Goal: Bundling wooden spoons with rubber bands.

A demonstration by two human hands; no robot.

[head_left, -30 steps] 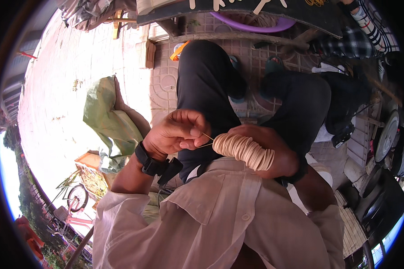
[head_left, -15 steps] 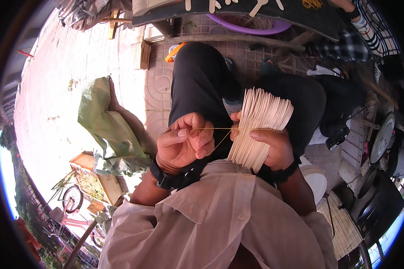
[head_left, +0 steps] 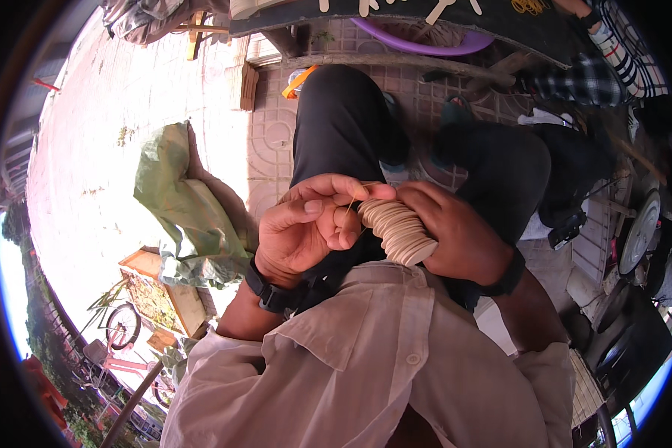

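Two hands work side by side in the head view: the right hand (head_left: 463,231) is clamped on a bundle of flat sticks (head_left: 399,233), the left hand (head_left: 306,224) hooks a thin yellow band (head_left: 350,204) in its curled fingers. The bundle, broadside half a second ago, now shows its rounded ends, so another side meets the band, before the shirt (head_left: 381,328), well short of the bench's (head_left: 500,33) near edge.

The right hand (head_left: 459,235) holds many pale sticks (head_left: 397,233). The left hand (head_left: 302,224) holds a thin yellow band (head_left: 355,200) with its fingers. A purple tub (head_left: 425,48) sits partly under the dark surface (head_left: 515,33).
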